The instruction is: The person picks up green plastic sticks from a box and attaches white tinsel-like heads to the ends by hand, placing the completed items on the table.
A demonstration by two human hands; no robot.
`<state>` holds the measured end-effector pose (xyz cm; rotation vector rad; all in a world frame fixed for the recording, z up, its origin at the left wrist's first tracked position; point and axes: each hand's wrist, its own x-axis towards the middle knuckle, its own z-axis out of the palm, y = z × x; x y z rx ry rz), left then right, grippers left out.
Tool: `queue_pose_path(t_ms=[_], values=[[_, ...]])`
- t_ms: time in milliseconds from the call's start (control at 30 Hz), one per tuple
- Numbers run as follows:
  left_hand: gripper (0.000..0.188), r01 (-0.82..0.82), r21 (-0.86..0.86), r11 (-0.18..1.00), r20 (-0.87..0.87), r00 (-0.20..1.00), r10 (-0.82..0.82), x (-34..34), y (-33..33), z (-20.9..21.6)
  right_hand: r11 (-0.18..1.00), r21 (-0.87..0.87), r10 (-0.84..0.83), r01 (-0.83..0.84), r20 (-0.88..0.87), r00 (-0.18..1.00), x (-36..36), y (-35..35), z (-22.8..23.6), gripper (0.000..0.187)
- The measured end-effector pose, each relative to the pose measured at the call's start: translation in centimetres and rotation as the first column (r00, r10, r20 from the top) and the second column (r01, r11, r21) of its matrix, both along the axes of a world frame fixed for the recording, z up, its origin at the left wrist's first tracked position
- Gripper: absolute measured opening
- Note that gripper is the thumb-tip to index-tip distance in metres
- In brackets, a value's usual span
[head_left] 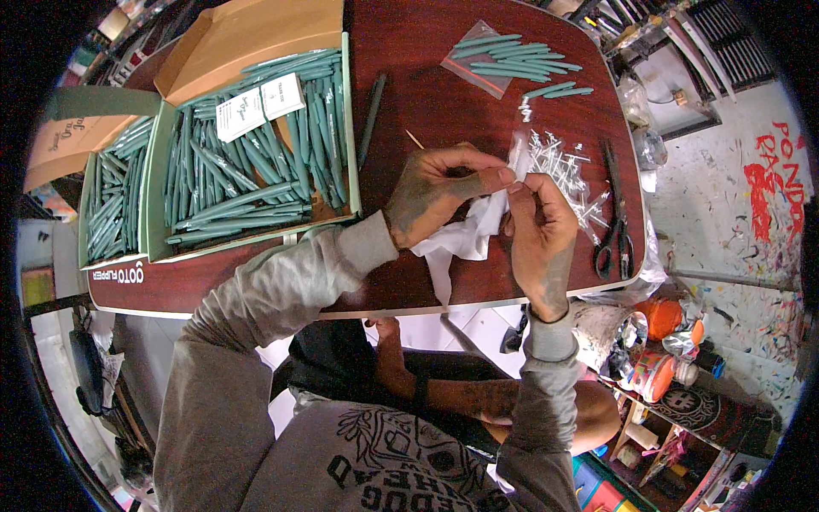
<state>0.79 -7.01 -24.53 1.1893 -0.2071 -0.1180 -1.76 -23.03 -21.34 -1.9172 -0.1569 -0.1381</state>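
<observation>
My left hand [439, 192] and my right hand [543, 226] meet above the table, thumbs and forefingers closed together. A crumpled white cloth [472, 232] hangs between them, its upper part running into the pinched fingertips. Whatever small thing may sit at the fingertips is too small to make out. From behind the left hand a thin pale wooden stick [415, 139] pokes out. Just beyond the right hand lies a heap of small clear and white pieces [567, 171], some like short thin sticks. Black scissors [607, 243] rest to its right.
Open cardboard boxes [350, 128] full of wrapped green pens [247, 183] stand at left, a white card [261, 107] on top. A dark pen [372, 119] lies beside them. Green pen parts [520, 60] and a clear zip bag [465, 64] lie at the far right of the dark red table [401, 51].
</observation>
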Motion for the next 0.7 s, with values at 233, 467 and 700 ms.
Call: queue_pose_path(t_ms=[233, 467, 700], values=[[0.019, 0.093, -0.049, 0.994, -0.03, 0.995, -0.095, -0.1, 0.1, -0.4, 0.968, -0.245, 0.004, 0.058, 0.243, 0.97, -0.2, 0.7, -0.7, 0.012], [0.019, 0.115, -0.065, 0.991, -0.107, 0.987, -0.122, 0.0, 0.3, 0.0, 0.972, -0.231, 0.024, 0.045, 0.29, 0.957, 0.3, 0.7, -1.1, 0.013], [0.019, 0.116, -0.124, 0.985, -0.072, 0.989, -0.126, 0.5, 0.2, -0.6, 0.966, -0.251, 0.113, -0.066, 0.18, 0.977, 0.1, -0.2, 0.2, 0.011]])
